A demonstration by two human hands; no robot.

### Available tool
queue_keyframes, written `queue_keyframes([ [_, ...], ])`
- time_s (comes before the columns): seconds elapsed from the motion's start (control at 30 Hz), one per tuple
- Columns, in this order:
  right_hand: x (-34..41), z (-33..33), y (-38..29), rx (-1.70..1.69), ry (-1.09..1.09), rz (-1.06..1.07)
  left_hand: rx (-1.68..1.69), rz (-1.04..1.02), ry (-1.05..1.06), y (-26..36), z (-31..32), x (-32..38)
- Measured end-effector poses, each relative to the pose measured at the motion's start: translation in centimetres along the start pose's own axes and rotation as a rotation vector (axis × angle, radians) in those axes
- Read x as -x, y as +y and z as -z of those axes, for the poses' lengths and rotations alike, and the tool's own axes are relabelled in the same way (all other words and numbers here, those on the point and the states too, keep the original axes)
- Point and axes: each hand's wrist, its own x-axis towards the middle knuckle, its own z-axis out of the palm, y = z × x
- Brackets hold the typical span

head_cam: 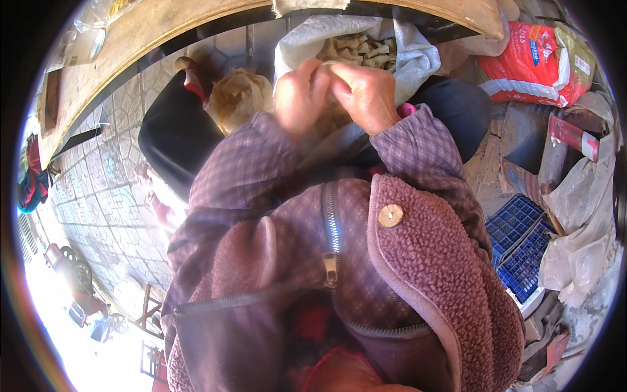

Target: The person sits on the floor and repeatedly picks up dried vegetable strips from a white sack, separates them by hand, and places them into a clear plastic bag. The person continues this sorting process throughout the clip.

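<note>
Both hands meet over an open white woven plastic sack (417, 60) between the person's knees. My left hand (300, 98) and my right hand (365, 95) have their fingers curled in, fingertips pinched together. A small pale piece (330, 62) shows between the fingertips, mostly hidden by them. Behind the fingers, irregular cream-coloured pieces (365, 49) fill the mouth of the sack; they look dry, but their exact kind is unclear. Left of my left hand stands a crumpled, yellowish plastic bag (240, 98) with its mouth open.
A wooden tabletop edge (196, 22) curves across the far side. To the right lie a red printed plastic bag (526, 63), a red-and-white box (573, 137), blue plastic crates (519, 245) and translucent plastic sheeting (573, 235). Patterned paving (108, 181) extends left, with wheeled things (81, 277) farther off.
</note>
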Motion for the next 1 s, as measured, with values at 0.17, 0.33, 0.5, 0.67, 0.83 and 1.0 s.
queue_keyframes([
  [0.17,-0.6,0.5,-1.1,-0.526,0.115,-0.259,0.836,0.528,-0.109,0.0,0.6,-0.4],
  [0.33,-1.4,0.2,1.9,-0.814,0.286,-0.471,0.715,0.379,-0.249,0.3,2.1,1.3],
  [0.5,-1.0,1.4,2.4,-0.964,-0.099,-0.500,0.962,0.539,-0.486,-1.2,4.0,0.5],
  [0.67,-1.4,0.3,-0.2,-1.235,-0.358,-0.691,1.126,0.616,-0.632,-1.6,4.0,0.3],
  [0.83,-1.4,0.9,0.5,-1.441,-0.163,-0.767,1.036,0.580,-0.513,-1.6,4.1,0.5],
  [1.0,-3.1,2.0,-0.5,-1.354,-0.088,-0.733,0.620,0.356,-0.437,1.5,6.3,-0.8],
])
